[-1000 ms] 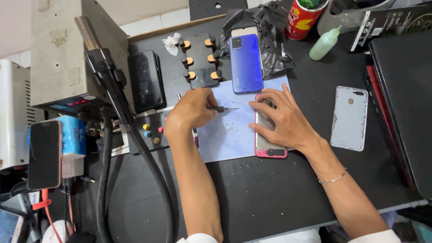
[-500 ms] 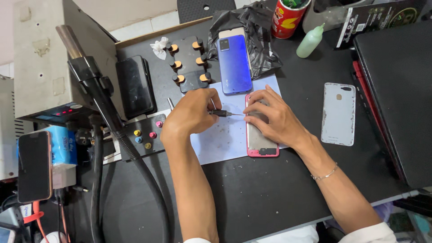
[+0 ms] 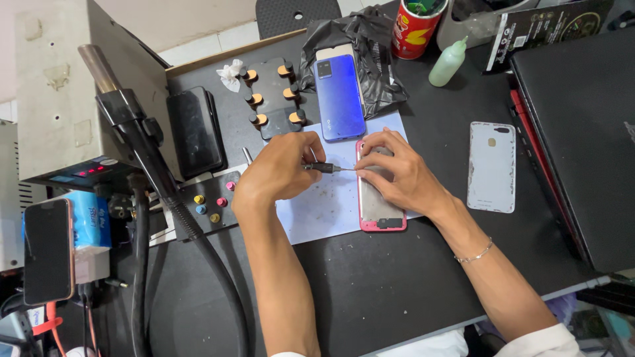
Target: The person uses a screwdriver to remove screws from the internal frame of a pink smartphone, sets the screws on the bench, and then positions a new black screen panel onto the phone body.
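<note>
A pink-framed phone (image 3: 379, 210) with its back removed lies on a pale blue sheet (image 3: 317, 208) on the black table. My right hand (image 3: 397, 173) rests on top of it and holds it down. My left hand (image 3: 281, 168) grips a thin screwdriver (image 3: 325, 168); its tip points right and touches the phone's upper left edge, next to my right fingers. A blue phone (image 3: 339, 96) lies just beyond, partly on a black plastic bag (image 3: 377, 49).
A white phone back cover (image 3: 491, 166) lies to the right, beside a black laptop (image 3: 582, 132). A black holder with orange-capped tools (image 3: 272, 96), a dark phone (image 3: 196, 131), a hot-air station with hose (image 3: 142, 158), a red can (image 3: 415, 26) and a green squeeze bottle (image 3: 448, 63) stand around.
The camera view has shifted a little. My left hand has brought the screwdriver tip to the phone's upper left edge; my right hand stays on the phone.
</note>
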